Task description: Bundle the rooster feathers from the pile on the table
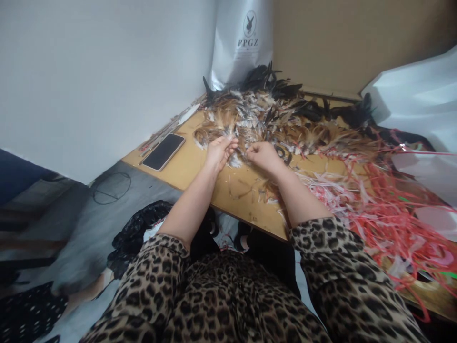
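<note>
Both hands are over the near edge of a heap of brown, white and black feathers. My left hand is closed in a pinch, fingertips together; what it holds is too small to make out. White fluff shows just below its fingers. My right hand is closed too, thumb against the bent forefinger, a short gap to the right of the left one. Whatever sits in its fingertips is hidden. A black looped object lies partly behind the right wrist. Loose feather bits are scattered on the yellow tabletop.
A phone lies at the table's left edge, near thin sticks. Pink and white plastic strips spread over the right side. A silver bag stands behind. Another person's leg and a black plastic bag are lower left.
</note>
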A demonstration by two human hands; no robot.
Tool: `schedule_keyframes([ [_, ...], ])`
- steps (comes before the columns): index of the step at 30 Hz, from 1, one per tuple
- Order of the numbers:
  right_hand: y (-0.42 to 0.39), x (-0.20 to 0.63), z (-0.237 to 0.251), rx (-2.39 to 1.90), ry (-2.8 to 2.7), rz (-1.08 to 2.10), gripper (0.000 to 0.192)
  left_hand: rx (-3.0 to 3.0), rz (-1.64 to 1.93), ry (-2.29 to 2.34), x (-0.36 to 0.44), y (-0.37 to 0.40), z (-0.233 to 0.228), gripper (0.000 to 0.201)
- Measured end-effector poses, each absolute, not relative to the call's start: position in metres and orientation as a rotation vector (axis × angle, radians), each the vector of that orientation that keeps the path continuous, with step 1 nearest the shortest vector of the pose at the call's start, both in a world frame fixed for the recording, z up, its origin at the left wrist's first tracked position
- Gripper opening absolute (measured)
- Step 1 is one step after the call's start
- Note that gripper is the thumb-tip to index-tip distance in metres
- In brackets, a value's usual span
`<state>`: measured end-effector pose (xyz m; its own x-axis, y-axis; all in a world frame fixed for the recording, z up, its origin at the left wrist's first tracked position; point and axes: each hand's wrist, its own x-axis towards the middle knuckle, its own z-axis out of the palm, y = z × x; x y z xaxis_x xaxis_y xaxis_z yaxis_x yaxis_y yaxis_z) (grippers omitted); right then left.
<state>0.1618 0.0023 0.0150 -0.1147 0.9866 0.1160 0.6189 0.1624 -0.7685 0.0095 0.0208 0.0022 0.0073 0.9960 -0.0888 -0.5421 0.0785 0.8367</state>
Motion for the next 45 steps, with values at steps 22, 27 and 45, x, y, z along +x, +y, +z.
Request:
schedule_keyframes([
  [22, 0.007, 0.173, 0.016, -1.215, -1.223, 1.375, 0.024, 0.894, 1.2, 0.769, 0.015, 0.013, 0.003, 0.01],
  [27, 0.011, 0.178, 0.013, -1.176, -1.101, 1.343, 0.024, 1.03, 1.035, 1.006, 0.021, 0.011, -0.002, 0.014],
  [45, 0.009, 0.166, 0.012, -1.109, -1.136, 1.283, 0.028, 0.877, 1.079, 0.854, 0.018, 0.012, 0.001, 0.013],
])
